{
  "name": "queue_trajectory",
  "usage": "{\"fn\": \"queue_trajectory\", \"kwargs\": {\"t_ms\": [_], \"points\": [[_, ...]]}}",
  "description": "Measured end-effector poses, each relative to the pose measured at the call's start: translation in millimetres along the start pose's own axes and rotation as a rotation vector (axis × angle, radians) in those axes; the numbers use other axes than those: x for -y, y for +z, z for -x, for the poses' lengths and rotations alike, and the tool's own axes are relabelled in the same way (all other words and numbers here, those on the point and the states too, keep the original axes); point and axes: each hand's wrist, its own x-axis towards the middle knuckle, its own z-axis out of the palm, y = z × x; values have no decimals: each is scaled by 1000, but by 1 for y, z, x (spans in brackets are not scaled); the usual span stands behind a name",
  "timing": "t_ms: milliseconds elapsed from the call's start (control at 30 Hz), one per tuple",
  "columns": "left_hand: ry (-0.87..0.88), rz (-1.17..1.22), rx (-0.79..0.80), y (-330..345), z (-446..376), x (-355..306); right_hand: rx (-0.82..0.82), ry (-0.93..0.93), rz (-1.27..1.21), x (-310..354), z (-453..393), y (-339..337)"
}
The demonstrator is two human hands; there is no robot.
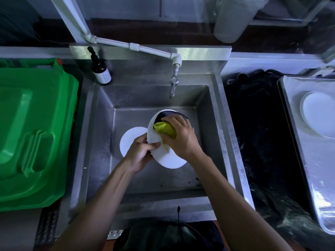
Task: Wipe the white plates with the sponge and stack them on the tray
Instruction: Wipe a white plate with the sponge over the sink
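A white plate was gripped at its edge by the left hand over the steel sink. A yellow sponge was pressed to it in the curled right hand. Another plate lay beneath. On the tray at the right, seemingly one plate rested. A green bin stood left.

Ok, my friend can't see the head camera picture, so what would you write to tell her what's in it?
Over a metal sink, the left hand grips a white plate while the right hand presses a yellow-green sponge on it. Another plate lies in the sink, and one sits on a tray at right.
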Motion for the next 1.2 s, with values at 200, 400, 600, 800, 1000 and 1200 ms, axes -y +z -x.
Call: {"fn": "queue_trajectory", "kwargs": {"t_ms": [200,400,600,800,1000,1200], "points": [[13,-5,4,-6,-5,-8,18,40,-29,-8,12,-1],[84,-257,23,8,-14,-23,-3,99,19,-27,29,-14],[251,-747,49,42,-24,-33,-36,131,141,-49,40,-42],[443,-1175,22,90,-32,-36,-111,156,227,-77,48,-89],[699,-1464,11,148,-40,-46,-215,167,240,-112,64,-143],[825,-1555,157,247,-61,-44,-270,208,271,-160,90,-215]]}}
